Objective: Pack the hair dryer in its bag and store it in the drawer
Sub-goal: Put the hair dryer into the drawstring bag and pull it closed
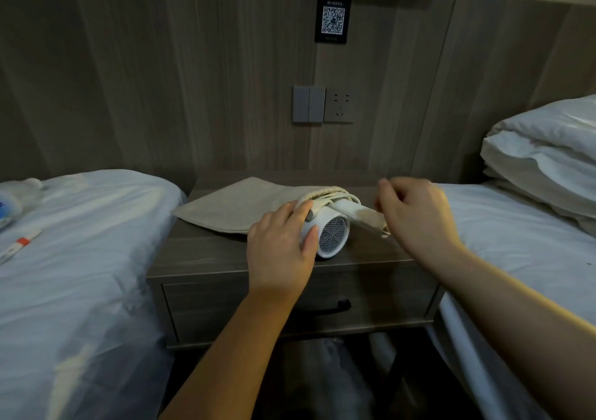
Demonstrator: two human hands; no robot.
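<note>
Left hand [280,252] is gripping the small white plastic hair dryer [329,231] on the flat beige cloth bag [232,207], while right hand [414,216] is pinching its white cord [325,194].

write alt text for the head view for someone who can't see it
A person's left hand steadies a white hair dryer on a wooden nightstand while the right hand pulls the beige bag open around it. The drawer below is shut; beds flank the stand.

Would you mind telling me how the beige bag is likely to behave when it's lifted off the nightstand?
The bag lies flat and creased on the nightstand, so it will probably droop rather than hold shape. It looks like thin cloth, likely light. Its mouth, partly around the dryer, may need the right hand to hold it open.
</note>
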